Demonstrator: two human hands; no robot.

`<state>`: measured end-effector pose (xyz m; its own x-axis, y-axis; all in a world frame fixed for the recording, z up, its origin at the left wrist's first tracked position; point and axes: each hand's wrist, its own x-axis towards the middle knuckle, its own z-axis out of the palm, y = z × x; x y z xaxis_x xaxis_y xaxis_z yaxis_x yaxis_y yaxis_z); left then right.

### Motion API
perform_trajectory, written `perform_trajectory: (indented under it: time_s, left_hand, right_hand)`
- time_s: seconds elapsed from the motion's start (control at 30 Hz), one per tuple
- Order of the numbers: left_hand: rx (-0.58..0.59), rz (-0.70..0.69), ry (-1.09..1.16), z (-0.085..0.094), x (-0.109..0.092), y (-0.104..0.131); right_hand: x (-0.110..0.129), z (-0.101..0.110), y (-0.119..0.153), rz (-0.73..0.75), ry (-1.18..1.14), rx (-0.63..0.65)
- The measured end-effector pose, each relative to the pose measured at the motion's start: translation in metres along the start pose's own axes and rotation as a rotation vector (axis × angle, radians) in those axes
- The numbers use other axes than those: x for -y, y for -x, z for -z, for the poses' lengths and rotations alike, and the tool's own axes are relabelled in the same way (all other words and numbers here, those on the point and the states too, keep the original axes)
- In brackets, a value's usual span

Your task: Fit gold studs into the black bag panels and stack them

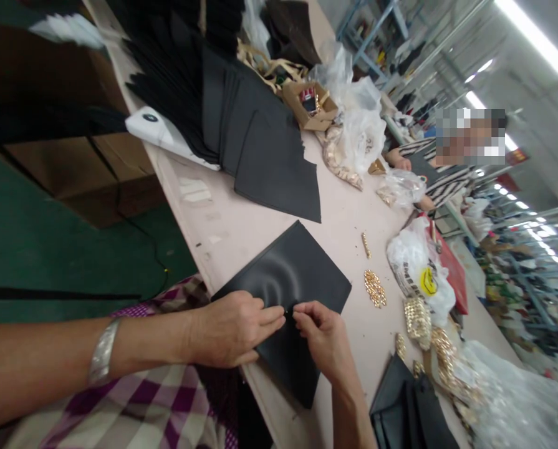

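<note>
A black leather-like panel [302,262] lies at the near edge of the pale worktable, under both my hands. My left hand [241,327] rests on it with the fingers stretched out to the right, their tips by a small dark spot near the panel's middle. Thumb and fingertips of my right hand [323,330] are pinched together just right of that spot. Whatever sits in the pinch is too small to make out. To the right of the panel lie a small heap of gold metal pieces [375,288] and a short gold strip [365,245].
Stacked black panels [279,162] lie beyond, beside a white device [166,134]. A cardboard box [309,106] and plastic bags [360,140] stand farther back. More black pieces [407,405] and gold parts [418,321] are at right. Another person [440,168] works across the table.
</note>
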<state>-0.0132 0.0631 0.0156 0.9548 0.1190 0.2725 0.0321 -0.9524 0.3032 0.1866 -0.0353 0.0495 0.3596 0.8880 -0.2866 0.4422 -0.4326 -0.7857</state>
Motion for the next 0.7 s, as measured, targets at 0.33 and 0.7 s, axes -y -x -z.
perform_trajectory:
  time_s: [0.33, 0.7]
  left_hand:
    - [-0.073, -0.021, -0.019, -0.001, 0.001, 0.002]
    - [-0.045, -0.028, 0.031, -0.003, 0.003, 0.002]
  right_hand:
    - [0.028, -0.005, -0.006, -0.001, 0.307, 0.049]
    - [0.027, -0.001, -0.026, -0.249, 0.229, 0.154]
